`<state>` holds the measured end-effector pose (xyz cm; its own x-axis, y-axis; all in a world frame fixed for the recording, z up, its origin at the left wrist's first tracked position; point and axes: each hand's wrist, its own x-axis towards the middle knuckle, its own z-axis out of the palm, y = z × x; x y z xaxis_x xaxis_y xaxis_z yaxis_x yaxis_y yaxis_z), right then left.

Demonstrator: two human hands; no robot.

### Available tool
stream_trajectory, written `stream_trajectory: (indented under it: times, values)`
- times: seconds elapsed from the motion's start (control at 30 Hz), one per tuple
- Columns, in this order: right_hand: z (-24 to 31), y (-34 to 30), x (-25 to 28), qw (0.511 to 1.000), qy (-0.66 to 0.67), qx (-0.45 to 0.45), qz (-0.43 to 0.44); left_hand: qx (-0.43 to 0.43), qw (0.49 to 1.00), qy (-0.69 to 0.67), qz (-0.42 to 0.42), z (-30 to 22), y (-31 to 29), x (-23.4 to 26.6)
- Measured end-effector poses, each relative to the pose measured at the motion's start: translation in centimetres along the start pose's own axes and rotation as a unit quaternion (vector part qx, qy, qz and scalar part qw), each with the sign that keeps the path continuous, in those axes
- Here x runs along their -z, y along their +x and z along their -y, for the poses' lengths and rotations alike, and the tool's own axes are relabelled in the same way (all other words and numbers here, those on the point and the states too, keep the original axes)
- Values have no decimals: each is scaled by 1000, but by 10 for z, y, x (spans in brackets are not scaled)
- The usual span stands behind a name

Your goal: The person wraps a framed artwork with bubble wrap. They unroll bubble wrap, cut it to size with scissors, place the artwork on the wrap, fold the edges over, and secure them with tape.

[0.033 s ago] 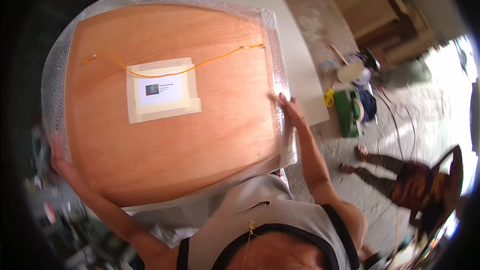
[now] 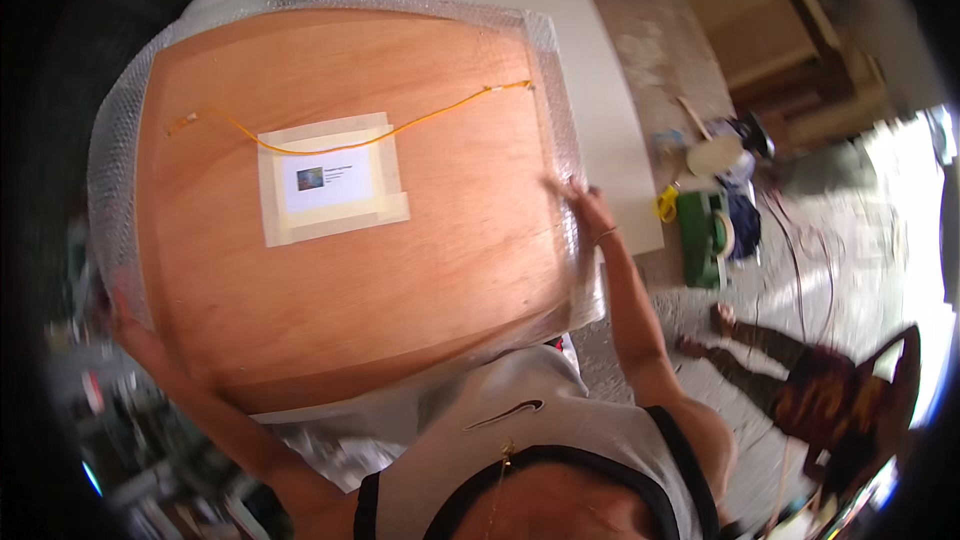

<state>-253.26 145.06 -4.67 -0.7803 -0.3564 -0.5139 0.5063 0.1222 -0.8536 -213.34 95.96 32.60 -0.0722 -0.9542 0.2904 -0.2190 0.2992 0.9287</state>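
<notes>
A large, flat plywood-backed panel [image 2: 440, 270] fills the space in front of me, its edges wrapped in clear bubble wrap [image 2: 120, 140]. An orange cord [image 2: 420, 123] hangs slack between two fixings on the plywood. Below the cord, a white paper label [image 2: 325, 185] with a small coloured picture is held down by strips of masking tape [image 2: 285, 234]. My left hand [image 2: 128, 325] is closed on the panel's left edge, its fingers partly hidden by the wrap. On the opposite edge, my right hand [image 2: 590, 212] grips through the wrap, some fingers out of sight.
Behind the panel, a white sheet [image 2: 610, 130] lies on a brown table [image 2: 665, 50]. At the table's right end are yellow scissors [image 2: 667, 202], a green tape dispenser [image 2: 700, 240] and a wooden-handled tool [image 2: 692, 116]. Another person [image 2: 830, 390] stands at the right, near cables on the floor.
The table, its tools and the other person appear slightly farther right. The panel has shifted a little the same way, with both my hands still holding its edges.
</notes>
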Motion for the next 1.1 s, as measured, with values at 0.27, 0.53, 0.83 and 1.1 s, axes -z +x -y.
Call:
stream_trajectory:
  times: [0.27, 0.53, 0.83, 1.1]
  values:
    - [45, 112, -32, 937, -156, -36, 310, 77, 969, 61, -225, 31, -278, 135]
    - [124, 248, -84, 808, -470, 116, 336, 130, 962, 46, -237, 56, -419, 54]
    - [153, 279, -191, 873, -300, 255, 287, 149, 966, -60, -203, 7, -433, -54]
    - [132, 93, -48, 693, -426, 581, -33, 215, 952, -81, -205, 6, -442, -72]
